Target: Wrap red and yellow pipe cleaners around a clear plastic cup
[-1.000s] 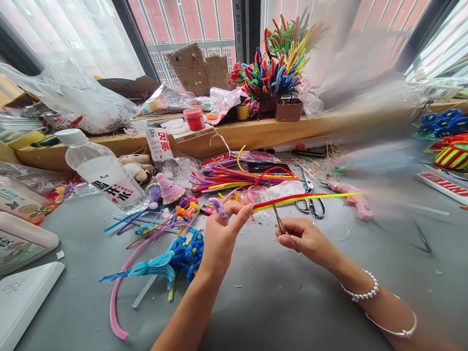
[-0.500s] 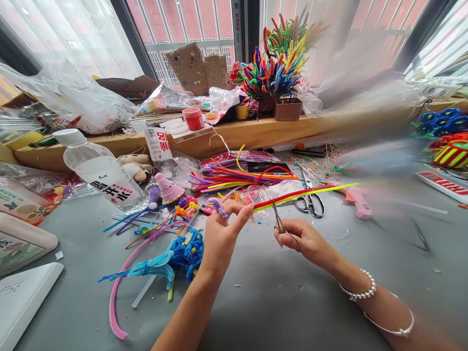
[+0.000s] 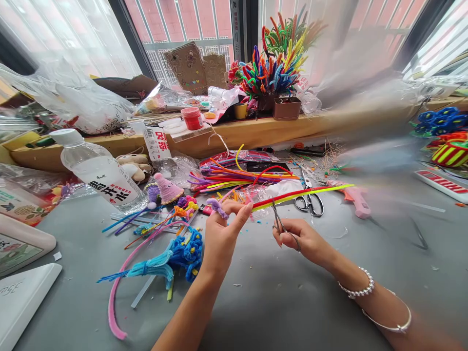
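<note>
My left hand [image 3: 223,236] pinches the ends of a red and a yellow-green pipe cleaner [image 3: 303,193], which stretch out to the right above the grey table [image 3: 278,302]. A purple fuzzy loop [image 3: 218,206] sits on one of its fingers. My right hand [image 3: 305,240] holds small metal scissors [image 3: 278,218], their blades pointing up at the pipe cleaners close to my left fingertips.
Larger scissors [image 3: 309,199], a pink glue gun [image 3: 353,197] and a pile of coloured pipe cleaners [image 3: 241,176] lie behind my hands. To the left are a blue pipe-cleaner bundle [image 3: 171,258], a pink pipe cleaner [image 3: 115,302] and a water bottle [image 3: 100,170]. A pot of pipe cleaners [image 3: 280,73] stands on the wooden ledge.
The far ends of the red and yellow-green pipe cleaners have risen slightly. My right hand with the small scissors has shifted a little left, toward my left hand.
</note>
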Motion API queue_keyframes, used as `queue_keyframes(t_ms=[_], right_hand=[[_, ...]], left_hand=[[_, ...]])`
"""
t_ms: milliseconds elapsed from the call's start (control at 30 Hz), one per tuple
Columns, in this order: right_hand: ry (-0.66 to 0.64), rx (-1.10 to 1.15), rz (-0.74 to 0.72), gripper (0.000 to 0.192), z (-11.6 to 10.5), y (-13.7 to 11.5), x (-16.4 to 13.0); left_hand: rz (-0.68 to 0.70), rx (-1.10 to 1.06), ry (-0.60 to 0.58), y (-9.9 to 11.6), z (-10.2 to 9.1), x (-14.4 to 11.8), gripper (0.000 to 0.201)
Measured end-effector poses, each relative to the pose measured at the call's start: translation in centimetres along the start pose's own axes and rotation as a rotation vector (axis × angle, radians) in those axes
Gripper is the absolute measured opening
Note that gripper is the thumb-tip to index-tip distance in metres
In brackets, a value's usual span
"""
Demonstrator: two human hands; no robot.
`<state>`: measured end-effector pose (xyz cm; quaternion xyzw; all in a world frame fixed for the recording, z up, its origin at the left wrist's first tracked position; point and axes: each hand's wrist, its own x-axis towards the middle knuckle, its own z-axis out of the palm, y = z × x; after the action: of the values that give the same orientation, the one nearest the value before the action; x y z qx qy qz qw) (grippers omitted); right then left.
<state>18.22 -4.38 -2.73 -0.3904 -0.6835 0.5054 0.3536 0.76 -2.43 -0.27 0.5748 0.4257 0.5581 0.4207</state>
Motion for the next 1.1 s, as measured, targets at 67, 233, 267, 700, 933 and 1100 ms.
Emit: queue_keyframes(t_ms=[67, 233, 267, 700, 933, 1100], right_hand=[[0.007, 0.005, -0.002, 0.049, 0.0, 0.02, 0.02], [0.022, 0.017, 0.012, 0.045, -0.01, 0.07, 0.0], [0.029, 0.017, 0.012, 0.045, -0.01, 0.08, -0.02], [0.071, -0.034, -0.01, 0.045, -0.04, 0.05, -0.17], [0.051, 0.011, 0.021, 0.047, -0.11, 0.01, -0.16], [0.0, 0.034, -0.007, 0.055, -0.23, -0.04, -0.21]], left_hand=[[0.002, -0.003, -0.003, 0.01, 0.0, -0.03, 0.017], [0.006, -0.02, -0.005, 0.04, -0.03, -0.07, 0.017], [0.005, -0.026, -0.007, 0.04, -0.03, -0.05, 0.017], [-0.003, -0.082, -0.005, 0.26, 0.02, -0.05, 0.016], [0.024, -0.026, -0.043, 0.42, -0.23, 0.0, 0.016], [0.04, 0.027, -0.072, 0.57, -0.28, 0.06, 0.019]])
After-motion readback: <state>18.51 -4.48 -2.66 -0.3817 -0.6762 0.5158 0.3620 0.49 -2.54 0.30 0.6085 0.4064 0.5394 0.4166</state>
